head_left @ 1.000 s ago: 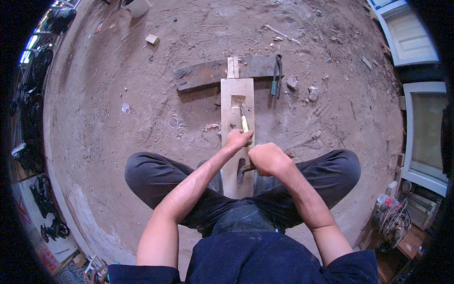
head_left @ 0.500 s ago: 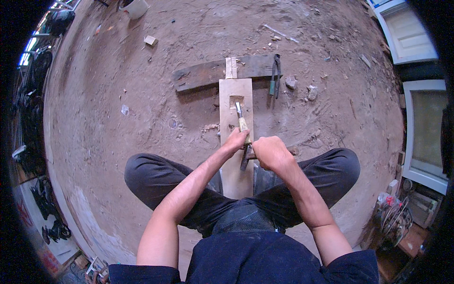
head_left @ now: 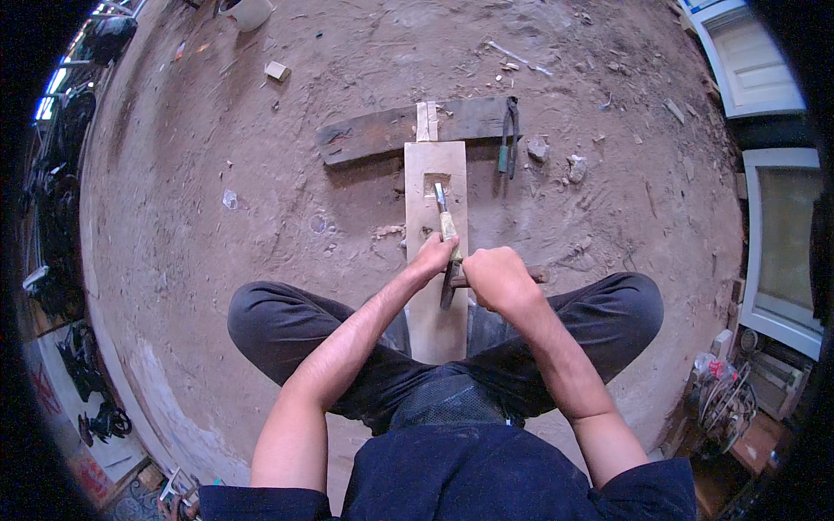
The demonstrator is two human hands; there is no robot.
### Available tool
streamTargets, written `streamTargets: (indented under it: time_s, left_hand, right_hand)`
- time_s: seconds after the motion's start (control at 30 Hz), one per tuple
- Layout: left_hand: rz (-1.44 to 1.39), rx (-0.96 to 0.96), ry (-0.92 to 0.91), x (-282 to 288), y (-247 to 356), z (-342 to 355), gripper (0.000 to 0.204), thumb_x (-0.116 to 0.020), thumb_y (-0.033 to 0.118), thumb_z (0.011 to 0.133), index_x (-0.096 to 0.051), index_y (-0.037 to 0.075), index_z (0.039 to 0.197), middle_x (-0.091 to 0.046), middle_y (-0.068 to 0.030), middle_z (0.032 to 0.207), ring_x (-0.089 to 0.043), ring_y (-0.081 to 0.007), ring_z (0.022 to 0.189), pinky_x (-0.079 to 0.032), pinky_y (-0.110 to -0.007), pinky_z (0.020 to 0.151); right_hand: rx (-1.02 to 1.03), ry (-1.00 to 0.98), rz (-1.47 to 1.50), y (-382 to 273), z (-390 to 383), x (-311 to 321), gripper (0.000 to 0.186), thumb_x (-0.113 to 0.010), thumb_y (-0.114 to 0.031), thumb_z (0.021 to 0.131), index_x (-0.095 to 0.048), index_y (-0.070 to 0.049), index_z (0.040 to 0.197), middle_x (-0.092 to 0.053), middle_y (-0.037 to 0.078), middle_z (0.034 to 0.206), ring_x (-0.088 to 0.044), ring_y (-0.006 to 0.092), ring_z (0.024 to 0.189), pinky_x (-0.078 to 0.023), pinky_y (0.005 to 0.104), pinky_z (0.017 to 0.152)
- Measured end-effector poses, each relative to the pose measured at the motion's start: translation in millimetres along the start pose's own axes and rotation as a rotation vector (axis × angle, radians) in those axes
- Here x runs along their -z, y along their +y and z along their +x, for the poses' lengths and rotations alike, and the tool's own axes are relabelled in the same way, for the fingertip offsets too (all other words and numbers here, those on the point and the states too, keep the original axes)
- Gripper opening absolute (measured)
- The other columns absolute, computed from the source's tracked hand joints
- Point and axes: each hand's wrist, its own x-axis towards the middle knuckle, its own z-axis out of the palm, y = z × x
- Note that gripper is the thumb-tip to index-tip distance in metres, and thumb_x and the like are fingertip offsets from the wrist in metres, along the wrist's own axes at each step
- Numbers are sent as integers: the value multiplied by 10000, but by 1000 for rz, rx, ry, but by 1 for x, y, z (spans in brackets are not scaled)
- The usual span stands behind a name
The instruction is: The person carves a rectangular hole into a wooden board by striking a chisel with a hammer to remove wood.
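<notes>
My left hand (head_left: 433, 256) is closed around the pale handle of a chisel (head_left: 447, 225). The chisel's metal blade points away from me, its tip at a square recess cut in a light wooden board (head_left: 437, 323). In my right hand (head_left: 498, 276) is a hammer (head_left: 448, 290), gripped by its wooden handle, which sticks out to the right of the fist. The dark hammer head is close behind the chisel handle's near end; whether they touch I cannot tell. The board runs lengthwise between my legs.
A dark weathered plank (head_left: 369, 136) lies crosswise under the board's far end. Green-handled pincers (head_left: 504, 156) rest on its right end, with stones (head_left: 538, 149) beside it. A small wood block (head_left: 277, 71) lies on the dirt floor. White framed panels (head_left: 786, 247) stand at right.
Very little differs. The view has shifted slightly, and the hammer has moved only a little near the chisel's end. Both hands keep their holds.
</notes>
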Motion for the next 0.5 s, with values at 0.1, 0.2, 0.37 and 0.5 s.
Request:
streamTargets:
  time_s: [0.1,0.2,0.37,0.5]
  left_hand:
    - [-67,-25,-19,-2,-2,3,420,-509,398,958,-468,7,1107,-582,-88,937,-579,-166,824,-494,-341,672]
    - [-62,-32,-11,-2,-12,11,407,-508,388,964,-467,7,1102,-582,-86,929,-587,-170,807,-507,-347,665]
    - [-73,-25,-22,-3,-6,7,397,-514,377,964,-468,10,1109,-590,-93,935,-601,-173,801,-518,-348,650]
    - [-134,8,-48,-1,3,-3,416,-513,381,962,-471,0,1124,-592,-100,939,-603,-180,823,-518,-360,679]
  right_hand:
    - [-28,-3,-38,2,-1,2,84,-661,-81,746,-729,-66,793,-708,135,803,-710,274,757,-565,395,652]
    - [-23,-22,-24,-2,1,-1,84,-660,-81,749,-728,-63,795,-708,140,808,-710,277,753,-565,396,650]
    - [30,-88,55,-7,-1,-1,72,-686,-41,677,-701,-29,746,-694,171,799,-698,310,765,-560,409,658]
    - [102,-186,39,-9,-2,0,80,-692,-40,665,-697,-17,742,-697,162,812,-696,316,772,-560,414,662]
